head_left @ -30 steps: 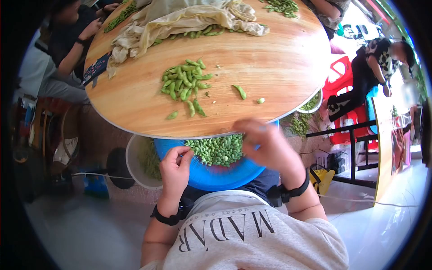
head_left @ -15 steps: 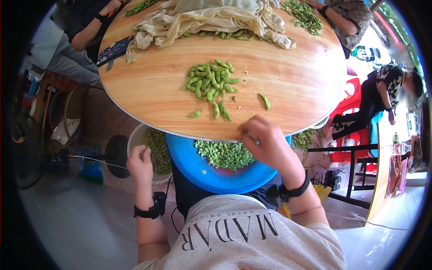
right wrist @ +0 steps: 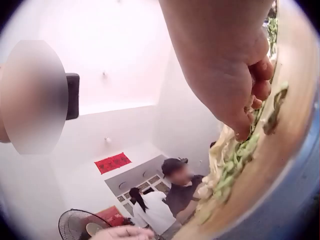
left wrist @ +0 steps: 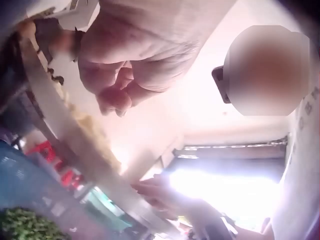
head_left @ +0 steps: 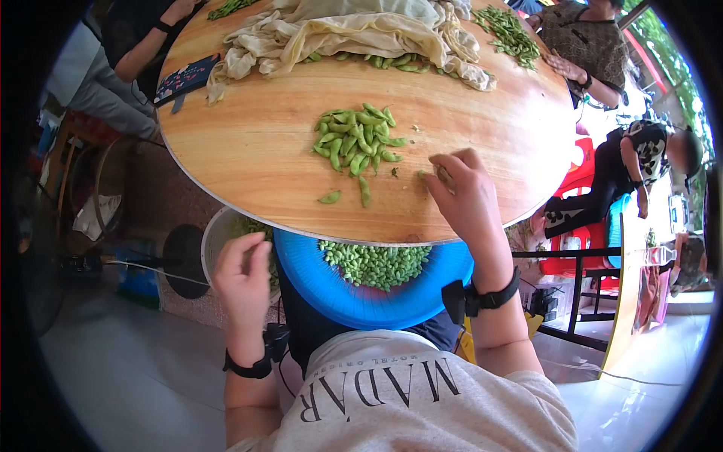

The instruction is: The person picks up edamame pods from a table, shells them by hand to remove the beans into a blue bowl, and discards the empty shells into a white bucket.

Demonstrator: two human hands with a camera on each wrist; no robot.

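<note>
Over the table (head_left: 512, 135), the right hand (head_left: 471, 200) is lowered with bent fingers; a green pod tip (head_left: 421, 174) shows at its thumb. A pod (right wrist: 276, 111) lies on the wood beside that hand's fingers in the right wrist view. To its left sits a heap of green pods (head_left: 354, 139), with single pods (head_left: 365, 192) below. The left hand (head_left: 242, 282) hangs in the air by the table edge, loosely curled; nothing shows between its fingers in the left wrist view (left wrist: 116, 102). Shelled beans (head_left: 380, 264) fill the middle of the blue basin (head_left: 354, 309).
A pale cloth (head_left: 346, 38) lies over pods at the table's back, with more pods (head_left: 508, 34) at the back right. A white bucket (head_left: 215, 245) stands left of the basin. People sit around the table; red stools (head_left: 580, 169) stand at right.
The right hand has moved up from the basin's rim over the table. One of the two pods below the heap is gone. The left hand moved away from the basin to the left.
</note>
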